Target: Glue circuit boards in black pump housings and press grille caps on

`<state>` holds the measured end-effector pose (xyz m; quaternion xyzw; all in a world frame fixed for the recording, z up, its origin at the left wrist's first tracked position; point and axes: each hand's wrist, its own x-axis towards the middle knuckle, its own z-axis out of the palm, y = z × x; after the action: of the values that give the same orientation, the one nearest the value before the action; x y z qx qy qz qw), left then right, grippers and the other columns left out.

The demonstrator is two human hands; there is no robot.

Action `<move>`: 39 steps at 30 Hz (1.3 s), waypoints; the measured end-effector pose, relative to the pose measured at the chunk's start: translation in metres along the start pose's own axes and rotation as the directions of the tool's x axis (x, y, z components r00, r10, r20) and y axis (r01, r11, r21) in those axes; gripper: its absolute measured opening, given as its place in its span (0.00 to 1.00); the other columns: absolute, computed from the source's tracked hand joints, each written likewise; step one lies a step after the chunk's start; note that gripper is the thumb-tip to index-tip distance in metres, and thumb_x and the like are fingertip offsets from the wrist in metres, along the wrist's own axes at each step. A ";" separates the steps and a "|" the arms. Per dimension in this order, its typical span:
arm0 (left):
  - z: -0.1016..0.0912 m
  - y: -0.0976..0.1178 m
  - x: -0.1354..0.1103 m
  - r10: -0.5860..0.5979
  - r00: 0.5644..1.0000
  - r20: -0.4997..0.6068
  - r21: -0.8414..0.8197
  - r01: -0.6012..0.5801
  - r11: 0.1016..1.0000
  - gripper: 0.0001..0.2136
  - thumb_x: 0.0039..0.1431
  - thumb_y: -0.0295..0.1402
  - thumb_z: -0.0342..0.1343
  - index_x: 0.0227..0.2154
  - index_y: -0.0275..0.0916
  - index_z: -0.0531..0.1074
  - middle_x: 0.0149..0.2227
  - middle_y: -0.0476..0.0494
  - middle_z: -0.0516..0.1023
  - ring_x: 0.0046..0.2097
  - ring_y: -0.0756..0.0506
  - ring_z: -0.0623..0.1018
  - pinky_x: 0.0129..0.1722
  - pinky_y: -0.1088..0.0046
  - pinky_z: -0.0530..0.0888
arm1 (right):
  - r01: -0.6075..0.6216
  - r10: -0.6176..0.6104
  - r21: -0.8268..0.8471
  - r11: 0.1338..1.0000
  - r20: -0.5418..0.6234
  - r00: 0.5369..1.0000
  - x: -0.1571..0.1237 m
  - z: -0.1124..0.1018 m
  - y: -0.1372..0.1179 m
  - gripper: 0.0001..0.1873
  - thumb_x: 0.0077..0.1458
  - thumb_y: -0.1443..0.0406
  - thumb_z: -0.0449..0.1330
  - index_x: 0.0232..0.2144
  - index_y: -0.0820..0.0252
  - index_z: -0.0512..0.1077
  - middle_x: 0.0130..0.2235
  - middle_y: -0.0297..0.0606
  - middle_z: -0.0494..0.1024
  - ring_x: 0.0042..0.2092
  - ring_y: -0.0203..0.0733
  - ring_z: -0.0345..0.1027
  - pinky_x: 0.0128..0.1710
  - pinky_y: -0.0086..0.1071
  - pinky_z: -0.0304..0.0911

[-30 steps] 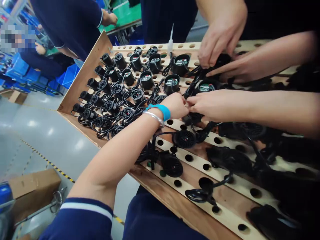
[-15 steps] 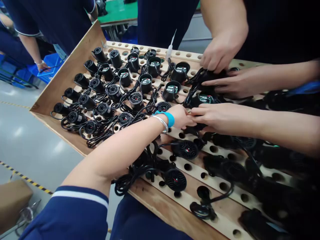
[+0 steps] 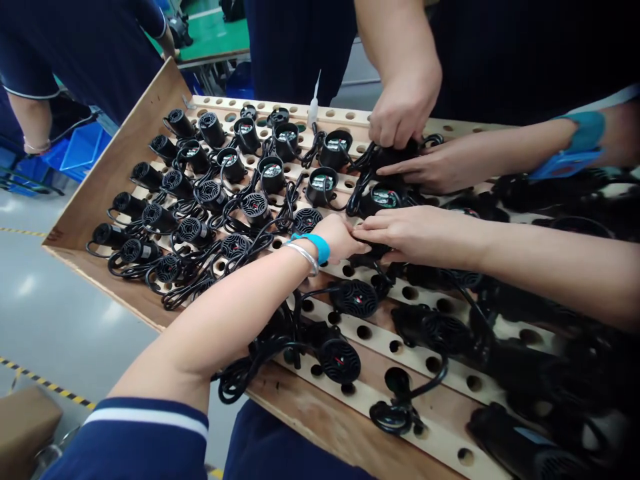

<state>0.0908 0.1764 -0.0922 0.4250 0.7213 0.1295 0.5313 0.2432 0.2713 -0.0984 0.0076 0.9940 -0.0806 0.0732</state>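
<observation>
A wooden tray (image 3: 125, 160) with rows of round holes holds several black round fan-like units (image 3: 256, 205) with black cords. My left hand (image 3: 340, 239), with a blue band and a silver bracelet on the wrist, is curled closed near the tray's middle. My right hand (image 3: 405, 233) reaches in from the right, fingers pressed together, and its tips meet my left hand's fingertips. Both hands pinch at something small above a black unit (image 3: 380, 255); what they hold is hidden. More black units (image 3: 340, 360) lie loose in front of my arms.
A co-worker's two hands (image 3: 400, 117) grip black units and cords at the tray's far side. A white nozzle bottle (image 3: 313, 107) stands at the back row. People in dark blue stand behind. Blue crates (image 3: 75, 150) and a cardboard box (image 3: 25, 420) sit on the grey floor at left.
My hands stay joined at the same spot over the tray. The view has shifted, so the tray sits lower and further left. The co-worker's hands keep working at the back.
</observation>
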 end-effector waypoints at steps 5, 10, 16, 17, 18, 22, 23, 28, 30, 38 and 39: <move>0.000 -0.004 0.000 0.082 0.996 0.031 0.013 -0.082 0.997 0.10 0.56 0.34 0.60 0.39 0.35 0.78 0.31 0.46 0.78 0.31 0.49 0.77 0.26 0.78 0.74 | -0.198 0.195 0.003 0.980 -0.167 0.966 -0.019 0.020 -0.013 0.25 0.52 0.64 0.60 0.52 0.67 0.71 0.53 0.49 0.73 0.50 0.52 0.70 0.52 0.46 0.65; 0.003 -0.008 0.004 0.106 0.994 0.014 0.001 -0.106 0.994 0.11 0.56 0.35 0.60 0.40 0.34 0.78 0.30 0.45 0.77 0.29 0.49 0.76 0.24 0.78 0.73 | -0.337 0.323 0.005 0.942 -0.293 0.900 -0.029 0.039 -0.039 0.25 0.58 0.66 0.51 0.56 0.74 0.65 0.57 0.57 0.69 0.55 0.54 0.66 0.59 0.52 0.56; 0.003 -0.007 0.003 0.132 0.991 -0.010 0.052 -0.131 0.990 0.11 0.56 0.35 0.60 0.37 0.33 0.80 0.27 0.46 0.76 0.27 0.50 0.74 0.25 0.77 0.73 | -0.455 0.427 0.009 0.891 -0.361 0.829 -0.022 0.052 -0.056 0.26 0.58 0.68 0.46 0.57 0.76 0.64 0.58 0.57 0.67 0.56 0.53 0.66 0.60 0.54 0.52; 0.004 -0.007 0.003 0.141 0.990 -0.016 0.064 -0.139 0.988 0.11 0.56 0.35 0.60 0.37 0.33 0.80 0.27 0.46 0.76 0.27 0.51 0.73 0.26 0.77 0.73 | -0.462 0.432 0.013 0.887 -0.378 0.819 -0.022 0.054 -0.057 0.27 0.59 0.68 0.45 0.57 0.77 0.63 0.58 0.58 0.67 0.57 0.53 0.65 0.60 0.55 0.52; 0.004 -0.008 0.003 0.148 0.989 -0.018 0.071 -0.147 0.987 0.11 0.56 0.35 0.60 0.37 0.33 0.80 0.27 0.46 0.75 0.26 0.51 0.73 0.26 0.77 0.73 | -0.467 0.436 0.019 0.884 -0.393 0.810 -0.021 0.056 -0.058 0.27 0.59 0.68 0.44 0.57 0.77 0.63 0.59 0.58 0.66 0.57 0.54 0.65 0.59 0.56 0.52; 0.006 -0.010 0.004 0.154 0.988 -0.019 0.061 -0.153 0.986 0.12 0.57 0.36 0.59 0.40 0.35 0.79 0.25 0.48 0.74 0.25 0.52 0.72 0.25 0.77 0.72 | -0.473 0.458 0.066 0.879 -0.397 0.795 -0.023 0.060 -0.056 0.27 0.59 0.66 0.44 0.58 0.75 0.63 0.60 0.57 0.65 0.58 0.54 0.63 0.59 0.56 0.52; 0.006 -0.011 0.004 0.150 0.988 -0.023 0.055 -0.149 0.987 0.12 0.57 0.36 0.59 0.41 0.36 0.79 0.24 0.49 0.73 0.25 0.52 0.72 0.25 0.77 0.72 | -0.468 0.463 0.086 0.879 -0.383 0.799 -0.025 0.060 -0.055 0.28 0.59 0.65 0.45 0.58 0.73 0.63 0.60 0.56 0.65 0.59 0.53 0.63 0.60 0.55 0.52; 0.006 -0.015 0.005 0.114 0.993 -0.028 0.025 -0.113 0.993 0.12 0.56 0.38 0.59 0.38 0.35 0.79 0.24 0.50 0.72 0.23 0.52 0.71 0.23 0.77 0.72 | -0.499 0.511 0.126 0.857 -0.325 0.796 -0.026 0.056 -0.054 0.29 0.58 0.64 0.45 0.60 0.72 0.61 0.59 0.54 0.66 0.59 0.52 0.63 0.58 0.56 0.56; 0.007 -0.016 0.005 0.127 0.991 -0.031 -0.001 -0.127 0.992 0.11 0.56 0.37 0.60 0.37 0.36 0.79 0.23 0.51 0.71 0.23 0.52 0.71 0.23 0.78 0.72 | -0.531 0.530 0.091 0.843 -0.311 0.789 -0.023 0.054 -0.058 0.30 0.58 0.67 0.44 0.61 0.74 0.60 0.59 0.57 0.66 0.58 0.54 0.64 0.57 0.58 0.55; 0.009 -0.009 0.004 0.041 0.999 -0.013 -0.139 -0.043 0.989 0.13 0.62 0.35 0.55 0.44 0.33 0.76 0.34 0.44 0.79 0.29 0.50 0.78 0.25 0.78 0.76 | -0.598 0.568 0.000 0.802 -0.312 0.762 -0.010 0.052 -0.074 0.31 0.55 0.72 0.44 0.61 0.76 0.58 0.61 0.59 0.63 0.60 0.54 0.60 0.56 0.61 0.54; 0.008 -0.008 0.005 0.030 0.999 -0.022 -0.134 -0.033 0.990 0.13 0.63 0.35 0.54 0.43 0.31 0.76 0.35 0.42 0.79 0.30 0.50 0.78 0.24 0.77 0.76 | -0.602 0.571 -0.001 0.798 -0.318 0.757 -0.009 0.052 -0.074 0.31 0.55 0.71 0.44 0.61 0.76 0.59 0.61 0.59 0.62 0.60 0.54 0.60 0.56 0.60 0.55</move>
<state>0.0942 0.1730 -0.1035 0.3985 0.7095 0.1903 0.5492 0.2579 0.1895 -0.1361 0.3272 0.9432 -0.0001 -0.0574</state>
